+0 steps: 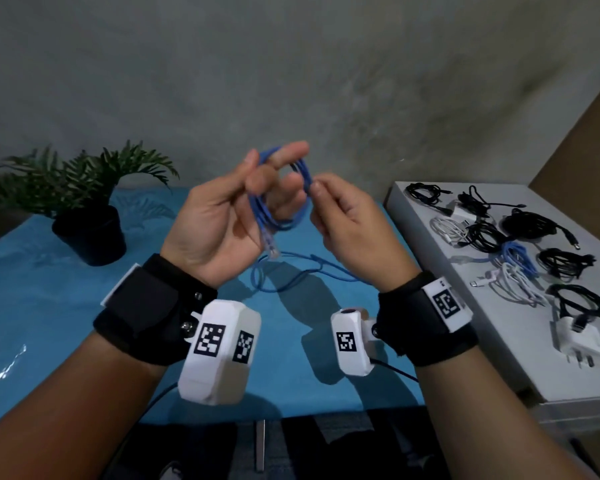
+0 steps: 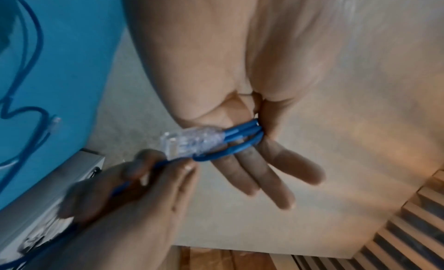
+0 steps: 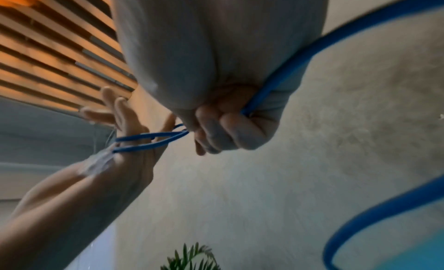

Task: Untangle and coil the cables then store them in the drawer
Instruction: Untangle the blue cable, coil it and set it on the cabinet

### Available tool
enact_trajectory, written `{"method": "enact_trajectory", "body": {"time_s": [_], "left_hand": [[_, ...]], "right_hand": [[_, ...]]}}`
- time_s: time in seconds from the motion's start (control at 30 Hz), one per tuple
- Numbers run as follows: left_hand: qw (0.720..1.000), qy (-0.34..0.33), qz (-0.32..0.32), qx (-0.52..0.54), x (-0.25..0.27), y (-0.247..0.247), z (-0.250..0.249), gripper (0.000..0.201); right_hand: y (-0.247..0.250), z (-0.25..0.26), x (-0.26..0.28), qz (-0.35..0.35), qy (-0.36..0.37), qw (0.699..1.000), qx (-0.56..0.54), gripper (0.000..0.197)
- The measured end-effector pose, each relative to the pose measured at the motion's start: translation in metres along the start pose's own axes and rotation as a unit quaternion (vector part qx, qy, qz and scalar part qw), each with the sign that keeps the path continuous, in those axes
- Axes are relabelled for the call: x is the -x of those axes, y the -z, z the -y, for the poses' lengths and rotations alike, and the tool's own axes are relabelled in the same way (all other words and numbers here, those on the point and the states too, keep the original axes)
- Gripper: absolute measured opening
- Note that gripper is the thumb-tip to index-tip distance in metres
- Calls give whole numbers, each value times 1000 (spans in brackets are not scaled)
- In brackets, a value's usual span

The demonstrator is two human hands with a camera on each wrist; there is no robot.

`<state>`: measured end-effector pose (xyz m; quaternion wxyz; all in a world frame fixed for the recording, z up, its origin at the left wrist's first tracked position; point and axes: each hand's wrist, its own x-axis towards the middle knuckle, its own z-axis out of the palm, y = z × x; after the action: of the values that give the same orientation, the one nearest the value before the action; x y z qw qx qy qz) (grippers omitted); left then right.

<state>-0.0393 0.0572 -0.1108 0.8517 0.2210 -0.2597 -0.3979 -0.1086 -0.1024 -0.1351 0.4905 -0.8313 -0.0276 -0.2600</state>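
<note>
Left hand (image 1: 222, 216) up over the table (image 1: 49, 299), our fingers looped in the blue cable (image 1: 274, 220); right hand (image 1: 343, 216) pinches it. Left wrist: plug (image 2: 192, 141) dangling at our fingers. Right wrist: slack trailing off. We'd keep loops even, feed slowly.

Head downward, wrists close, hands (image 1: 284, 216) shared

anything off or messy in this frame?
Nothing damaged. The blue cable is only part coiled around the left hand; its loose tail sprawls on the table. The right hand pinches the strand. Coiled cables sit on the white cabinet.
</note>
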Motion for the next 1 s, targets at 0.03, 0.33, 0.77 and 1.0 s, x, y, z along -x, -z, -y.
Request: {"method": "enact_trajectory", "body": {"time_s": [0.03,0.33,0.77,1.0], "left_hand": [[1000,-19,-3,16,-1,0,-2,43],[874,-120,-149,-446,-15,28,8,22],[911,144,64,-380,4,-5,8,40],[999,33,33,-6,1,-15,4,35]], "right_hand": [[-4,-4,1,11,-9,999,39,21],[-18,17,11,161,-19,957,239,22],[27,31,2,-61,-22,998,-14,18],[-1,19,-1,-58,-41,997,-11,30]]}}
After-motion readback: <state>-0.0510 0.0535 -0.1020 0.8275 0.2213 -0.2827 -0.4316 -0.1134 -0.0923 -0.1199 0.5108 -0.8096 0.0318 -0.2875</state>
